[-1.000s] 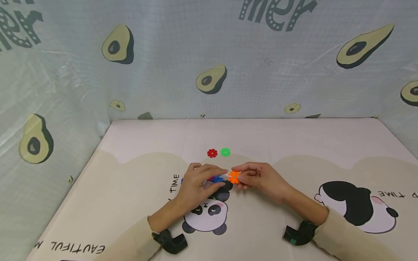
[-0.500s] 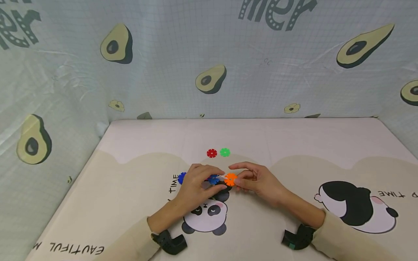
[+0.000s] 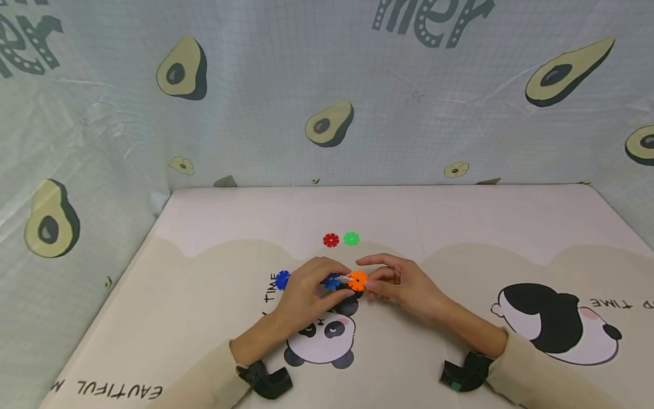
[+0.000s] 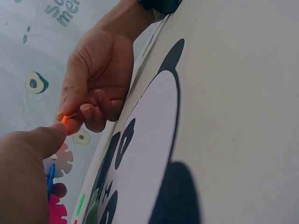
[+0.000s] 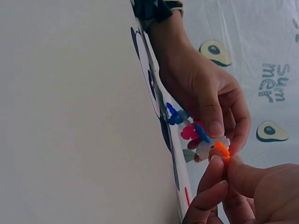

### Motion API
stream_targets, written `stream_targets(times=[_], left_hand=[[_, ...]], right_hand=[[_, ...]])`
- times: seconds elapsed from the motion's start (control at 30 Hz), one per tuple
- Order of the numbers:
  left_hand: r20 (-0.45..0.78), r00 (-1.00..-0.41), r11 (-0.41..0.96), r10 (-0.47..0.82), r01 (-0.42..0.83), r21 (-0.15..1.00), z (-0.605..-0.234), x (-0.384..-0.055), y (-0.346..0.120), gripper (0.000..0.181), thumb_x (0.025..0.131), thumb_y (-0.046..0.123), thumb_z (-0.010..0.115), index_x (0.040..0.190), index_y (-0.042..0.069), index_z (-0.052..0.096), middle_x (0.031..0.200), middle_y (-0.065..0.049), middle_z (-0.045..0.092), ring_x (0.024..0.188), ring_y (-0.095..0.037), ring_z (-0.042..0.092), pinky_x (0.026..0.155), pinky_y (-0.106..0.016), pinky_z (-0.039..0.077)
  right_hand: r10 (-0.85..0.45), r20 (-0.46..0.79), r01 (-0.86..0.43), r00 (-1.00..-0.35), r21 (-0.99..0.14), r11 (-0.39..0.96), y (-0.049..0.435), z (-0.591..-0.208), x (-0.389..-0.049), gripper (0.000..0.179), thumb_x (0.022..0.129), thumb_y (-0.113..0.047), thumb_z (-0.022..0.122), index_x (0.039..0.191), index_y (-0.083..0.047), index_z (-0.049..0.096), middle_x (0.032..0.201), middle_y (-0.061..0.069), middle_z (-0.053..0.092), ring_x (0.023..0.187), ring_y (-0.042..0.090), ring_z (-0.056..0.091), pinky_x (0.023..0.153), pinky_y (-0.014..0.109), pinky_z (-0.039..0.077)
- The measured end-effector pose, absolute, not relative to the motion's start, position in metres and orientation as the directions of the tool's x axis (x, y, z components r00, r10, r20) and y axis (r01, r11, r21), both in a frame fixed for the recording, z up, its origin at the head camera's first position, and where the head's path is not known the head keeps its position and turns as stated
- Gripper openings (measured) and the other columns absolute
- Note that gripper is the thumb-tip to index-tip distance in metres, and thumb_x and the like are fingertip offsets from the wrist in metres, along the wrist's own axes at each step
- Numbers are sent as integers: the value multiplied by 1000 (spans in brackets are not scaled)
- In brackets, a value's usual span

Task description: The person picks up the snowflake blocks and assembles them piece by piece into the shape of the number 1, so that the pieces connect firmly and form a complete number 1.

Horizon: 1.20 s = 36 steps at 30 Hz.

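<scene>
Orange disc (image 3: 358,280): opaque plastic, smooth. Beside orange disc: clear disc (image 5: 203,150), translucent plastic. Beyond orange disc: red disc (image 3: 331,240) and green disc (image 3: 351,238), 2 pieces, opaque plastic. Below orange disc: table cover (image 3: 409,363), smooth, matt. Far behind orange disc: backdrop (image 3: 409,142), creased sheeting, faintly glossy. Nearer than orange disc: 2 sleeves (image 3: 549,369), matt cloth.

Two loose discs (image 3: 331,240) lie side by side on the bench (image 3: 398,369) behind a disc row (image 3: 332,281) running from left of the left hand (image 3: 309,287) to the right hand (image 3: 409,287). Before it lies a printed panda (image 3: 322,347), far right a printed dog (image 3: 564,324)
</scene>
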<state>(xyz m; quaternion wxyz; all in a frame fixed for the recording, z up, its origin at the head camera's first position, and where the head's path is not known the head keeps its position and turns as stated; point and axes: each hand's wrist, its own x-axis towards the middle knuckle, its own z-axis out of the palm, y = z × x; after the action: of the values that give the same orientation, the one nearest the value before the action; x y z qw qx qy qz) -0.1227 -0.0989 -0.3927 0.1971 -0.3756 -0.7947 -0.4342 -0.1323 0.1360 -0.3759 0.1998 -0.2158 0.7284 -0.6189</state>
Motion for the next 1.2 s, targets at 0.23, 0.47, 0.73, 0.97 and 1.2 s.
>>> stream_targets(times=[0.23, 0.47, 0.73, 0.97, 1.2], left_hand=[[635, -636, 295, 439, 769, 567, -392, -122, -98, 34, 76, 9, 81, 105, 8, 66, 101, -2, 65, 95, -15, 60, 83, -26, 51], [636, -621, 254, 457, 777, 576, -390, -122, -97, 35, 76, 6, 81, 107, 7, 65, 104, -4, 64, 98, -17, 61, 86, -26, 50], [647, -603, 223, 466, 788, 573, -390, -121, -96, 37, 75, 3, 80, 109, 6, 64, 107, -6, 65, 99, -19, 62, 88, -29, 50], [640, -612, 212, 464, 779, 591, -390, -121, -96, 37, 75, 4, 81, 108, 6, 65, 107, -4, 65, 99, -16, 62, 88, -29, 50], [639, -616, 205, 460, 774, 599, -390, -121, -96, 35, 76, 4, 80, 108, 6, 65, 106, -5, 66, 98, -16, 62, 87, -29, 51]], right_hand=[[-560, -29, -66, -828, -987, 148, 134, -378, -132, 43, 90, -17, 67, 131, -9, 54, 93, 12, 70, 76, 29, 62, 60, 24, 48], [-543, -54, -43, -838, -985, 164, 132, -377, -130, 43, 90, -20, 68, 131, -12, 55, 93, 9, 72, 78, 29, 64, 61, 25, 49], [-541, -72, -13, -838, -988, 152, 133, -375, -128, 47, 88, -20, 70, 132, -12, 54, 95, 8, 72, 83, 29, 66, 66, 28, 52], [-536, -73, -20, -841, -986, 165, 132, -375, -128, 49, 87, -22, 71, 132, -12, 54, 95, 6, 72, 83, 28, 65, 64, 26, 49], [-514, -80, -27, -854, -980, 197, 133, -375, -130, 49, 86, -21, 73, 130, -11, 56, 94, 7, 72, 79, 27, 60, 60, 24, 45]])
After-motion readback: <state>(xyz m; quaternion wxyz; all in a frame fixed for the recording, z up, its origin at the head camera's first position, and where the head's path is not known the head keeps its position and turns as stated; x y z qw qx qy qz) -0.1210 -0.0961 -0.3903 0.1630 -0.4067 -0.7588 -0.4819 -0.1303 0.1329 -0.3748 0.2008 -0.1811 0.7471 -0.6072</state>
